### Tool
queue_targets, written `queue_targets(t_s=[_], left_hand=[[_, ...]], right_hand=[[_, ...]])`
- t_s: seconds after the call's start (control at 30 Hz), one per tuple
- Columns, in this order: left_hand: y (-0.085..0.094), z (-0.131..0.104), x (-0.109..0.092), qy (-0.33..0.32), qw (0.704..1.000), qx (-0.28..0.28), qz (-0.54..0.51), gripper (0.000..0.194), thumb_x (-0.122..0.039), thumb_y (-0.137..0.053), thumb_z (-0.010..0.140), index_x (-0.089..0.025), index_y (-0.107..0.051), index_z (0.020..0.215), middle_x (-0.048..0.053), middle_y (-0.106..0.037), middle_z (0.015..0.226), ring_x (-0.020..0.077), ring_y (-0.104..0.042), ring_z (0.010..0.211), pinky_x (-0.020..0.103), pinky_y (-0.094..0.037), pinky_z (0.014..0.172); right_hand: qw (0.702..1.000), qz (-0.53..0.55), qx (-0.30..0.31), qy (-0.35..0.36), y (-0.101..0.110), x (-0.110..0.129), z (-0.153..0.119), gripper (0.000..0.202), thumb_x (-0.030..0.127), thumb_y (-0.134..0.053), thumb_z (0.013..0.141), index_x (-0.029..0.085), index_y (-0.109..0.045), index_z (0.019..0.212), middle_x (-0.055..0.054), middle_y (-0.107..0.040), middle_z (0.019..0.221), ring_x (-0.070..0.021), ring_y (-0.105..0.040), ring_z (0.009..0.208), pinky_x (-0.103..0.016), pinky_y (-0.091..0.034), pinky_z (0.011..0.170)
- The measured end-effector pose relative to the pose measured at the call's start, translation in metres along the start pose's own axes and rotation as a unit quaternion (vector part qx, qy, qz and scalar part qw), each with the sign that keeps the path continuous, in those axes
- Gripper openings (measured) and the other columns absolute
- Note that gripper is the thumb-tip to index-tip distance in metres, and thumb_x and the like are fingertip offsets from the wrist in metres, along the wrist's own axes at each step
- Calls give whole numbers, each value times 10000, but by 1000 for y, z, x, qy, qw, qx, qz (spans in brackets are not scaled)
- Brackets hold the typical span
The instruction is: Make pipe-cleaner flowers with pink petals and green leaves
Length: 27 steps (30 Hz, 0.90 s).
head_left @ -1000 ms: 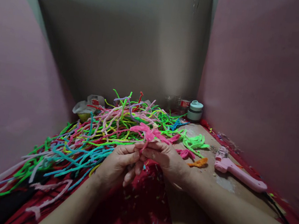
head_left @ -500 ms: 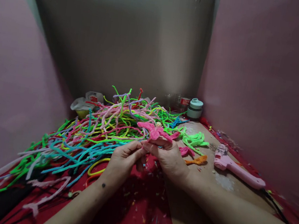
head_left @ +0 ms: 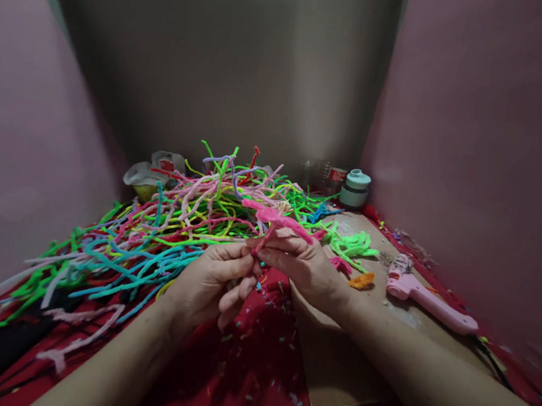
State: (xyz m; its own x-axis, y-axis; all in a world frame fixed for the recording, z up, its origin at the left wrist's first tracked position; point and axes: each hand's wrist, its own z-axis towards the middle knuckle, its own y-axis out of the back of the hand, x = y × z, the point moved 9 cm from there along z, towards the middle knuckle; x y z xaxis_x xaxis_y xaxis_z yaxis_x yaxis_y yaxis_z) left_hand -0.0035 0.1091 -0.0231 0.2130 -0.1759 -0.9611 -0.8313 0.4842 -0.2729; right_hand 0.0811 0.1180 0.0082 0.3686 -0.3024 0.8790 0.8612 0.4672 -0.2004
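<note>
A pink fuzzy flower (head_left: 281,220) with a pale centre is held up in front of the heap of pipe cleaners. My right hand (head_left: 310,268) is closed around its lower part, just below the petals. The thumb and fingertips of my left hand (head_left: 219,276) pinch the bottom of its dark pink stem (head_left: 260,245), while the lower fingers curl loosely beneath. The fingertips of both hands nearly meet at the stem.
Colourful pipe cleaners (head_left: 143,259) are heaped left and behind. Brown cardboard (head_left: 330,364) lies right, bearing a pink glue gun (head_left: 432,304), an orange piece (head_left: 361,280) and green pieces (head_left: 353,242). A mint-lidded container (head_left: 355,189) stands behind. Scraps dot the red cloth (head_left: 237,385).
The flower has tilted, showing its petals more edge-on and more of its stem. My left hand has shifted slightly left, and its lower fingers are more visible.
</note>
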Motion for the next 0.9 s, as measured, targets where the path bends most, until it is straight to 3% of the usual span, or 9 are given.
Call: queue_targets(t_s=[0.1,0.2,0.3,0.4,0.47,0.57,0.7,0.77,0.9], left_hand=[[-1,1,0,-4,998,-14,58,223,-362,-566,787,-155,-569,707,-30,-573,500,54,-387,258,178,-329,276],[6,0,-15,-88,963,-98,235,196,-311,-536,811,-156,-568,696,-13,-596,567,85,-524,420,203,-426,445],[5,-10,-35,-209,849,-185,448,108,-267,-551,799,-170,-590,773,-12,-598,625,102,-549,551,210,-424,559],[-8,-18,-39,-299,730,-191,584,87,-222,-504,829,-175,-577,829,-7,-596,679,99,-538,581,203,-397,568],[-14,-20,-38,-331,686,-179,623,110,-195,-456,853,-171,-564,846,-3,-582,679,99,-530,570,200,-389,554],[-16,-21,-37,-351,658,-175,643,140,-161,-416,864,-161,-555,877,19,-588,720,112,-549,610,206,-403,581],[-14,-22,-40,-347,683,-188,614,142,-135,-422,844,-163,-558,873,12,-575,706,107,-527,601,205,-392,582],[-7,-21,-42,-318,735,-212,560,126,-164,-437,841,-170,-562,822,-12,-534,646,91,-479,552,198,-373,554],[9,-11,-30,-201,879,-226,370,128,-260,-486,823,-171,-556,762,-39,-465,582,67,-411,496,180,-330,478]], right_hand=[[999,31,-19,-16,2,-4,-1,104,275,-654,750,233,-721,817,15,-672,736,-118,-590,697,-313,-460,779],[998,17,-62,-12,7,-6,-2,150,307,-650,747,198,-723,820,3,-663,695,-121,-574,652,-300,-460,726],[993,0,-109,-34,14,-14,-4,197,338,-683,703,162,-726,780,-11,-659,673,-133,-571,651,-294,-458,700],[991,6,-126,-55,16,-21,-5,213,345,-707,671,154,-730,762,-14,-658,660,-137,-573,655,-292,-457,707],[992,11,-117,-50,14,-22,-5,205,338,-705,676,167,-733,785,-8,-659,668,-133,-573,660,-291,-457,718],[993,-2,-114,-31,12,-20,-5,195,334,-691,696,182,-735,810,0,-659,681,-131,-572,672,-292,-458,734],[992,-60,-112,-27,11,-16,-7,222,354,-665,722,188,-735,852,0,-662,700,-141,-575,697,-293,-459,730],[991,-84,-102,-19,9,-13,-7,228,351,-640,749,198,-730,893,-8,-674,754,-151,-585,749,-305,-457,764],[991,-80,-109,3,10,-9,-5,214,347,-626,763,216,-728,898,-17,-691,818,-164,-592,814,-336,-445,837]])
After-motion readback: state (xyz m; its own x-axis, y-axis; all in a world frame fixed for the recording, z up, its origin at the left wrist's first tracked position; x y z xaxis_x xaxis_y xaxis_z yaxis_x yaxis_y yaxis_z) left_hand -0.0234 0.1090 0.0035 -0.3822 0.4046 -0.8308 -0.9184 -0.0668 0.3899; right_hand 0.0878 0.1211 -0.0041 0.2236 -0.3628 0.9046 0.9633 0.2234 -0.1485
